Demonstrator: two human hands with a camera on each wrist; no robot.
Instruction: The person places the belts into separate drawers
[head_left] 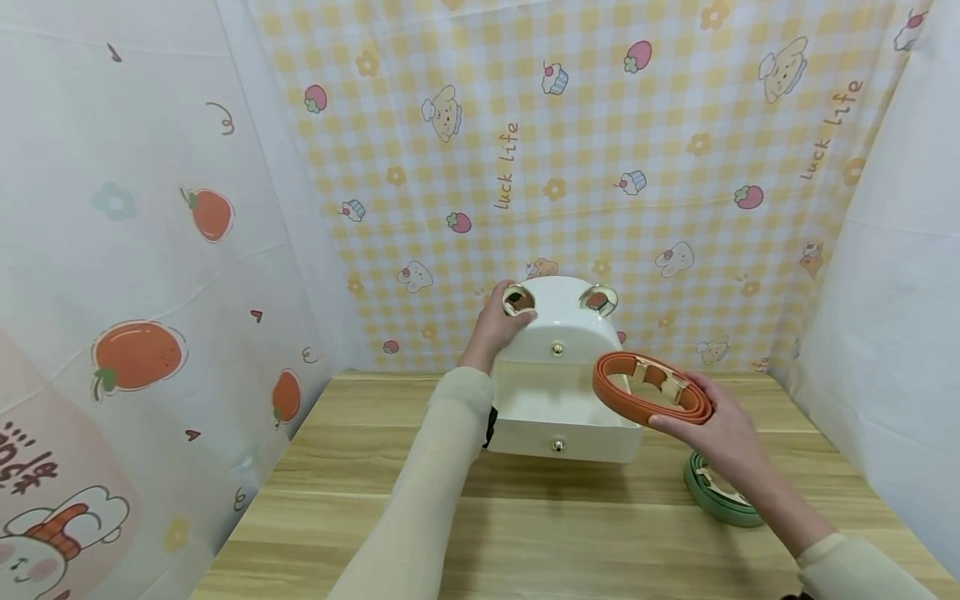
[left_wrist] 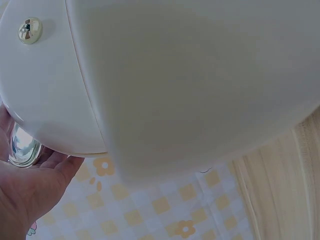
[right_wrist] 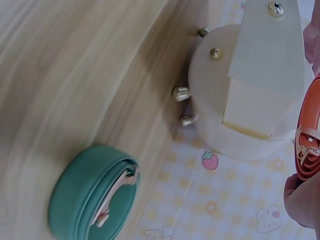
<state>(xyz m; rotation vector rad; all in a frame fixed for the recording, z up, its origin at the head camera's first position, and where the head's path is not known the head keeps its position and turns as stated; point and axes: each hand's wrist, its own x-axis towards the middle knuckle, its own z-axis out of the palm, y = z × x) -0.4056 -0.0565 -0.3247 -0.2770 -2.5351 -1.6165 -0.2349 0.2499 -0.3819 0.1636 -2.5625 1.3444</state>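
A white drawer box [head_left: 558, 329] with round gold-rimmed ears and gold knobs stands near the back of the table. Its lower drawer [head_left: 562, 442] is pulled out, and the inside that shows is bare. My left hand [head_left: 501, 323] grips the box at its left ear, thumb in front; the left wrist view has the same hand [left_wrist: 35, 185] around the shiny ear [left_wrist: 24, 146]. A coiled orange belt [head_left: 626, 404] with a gold buckle is pinched in my right hand [head_left: 720, 429], raised at the drawer's right end. In the right wrist view the belt [right_wrist: 310, 110] shows at the right edge.
A coiled green belt [head_left: 723, 504] lies on the wooden table [head_left: 360, 508], below my right forearm. Small metal feet [right_wrist: 181, 93] show under the box. A yellow checked cloth [head_left: 570, 150] hangs behind, with pale printed cloths [head_left: 150, 250] at the sides.
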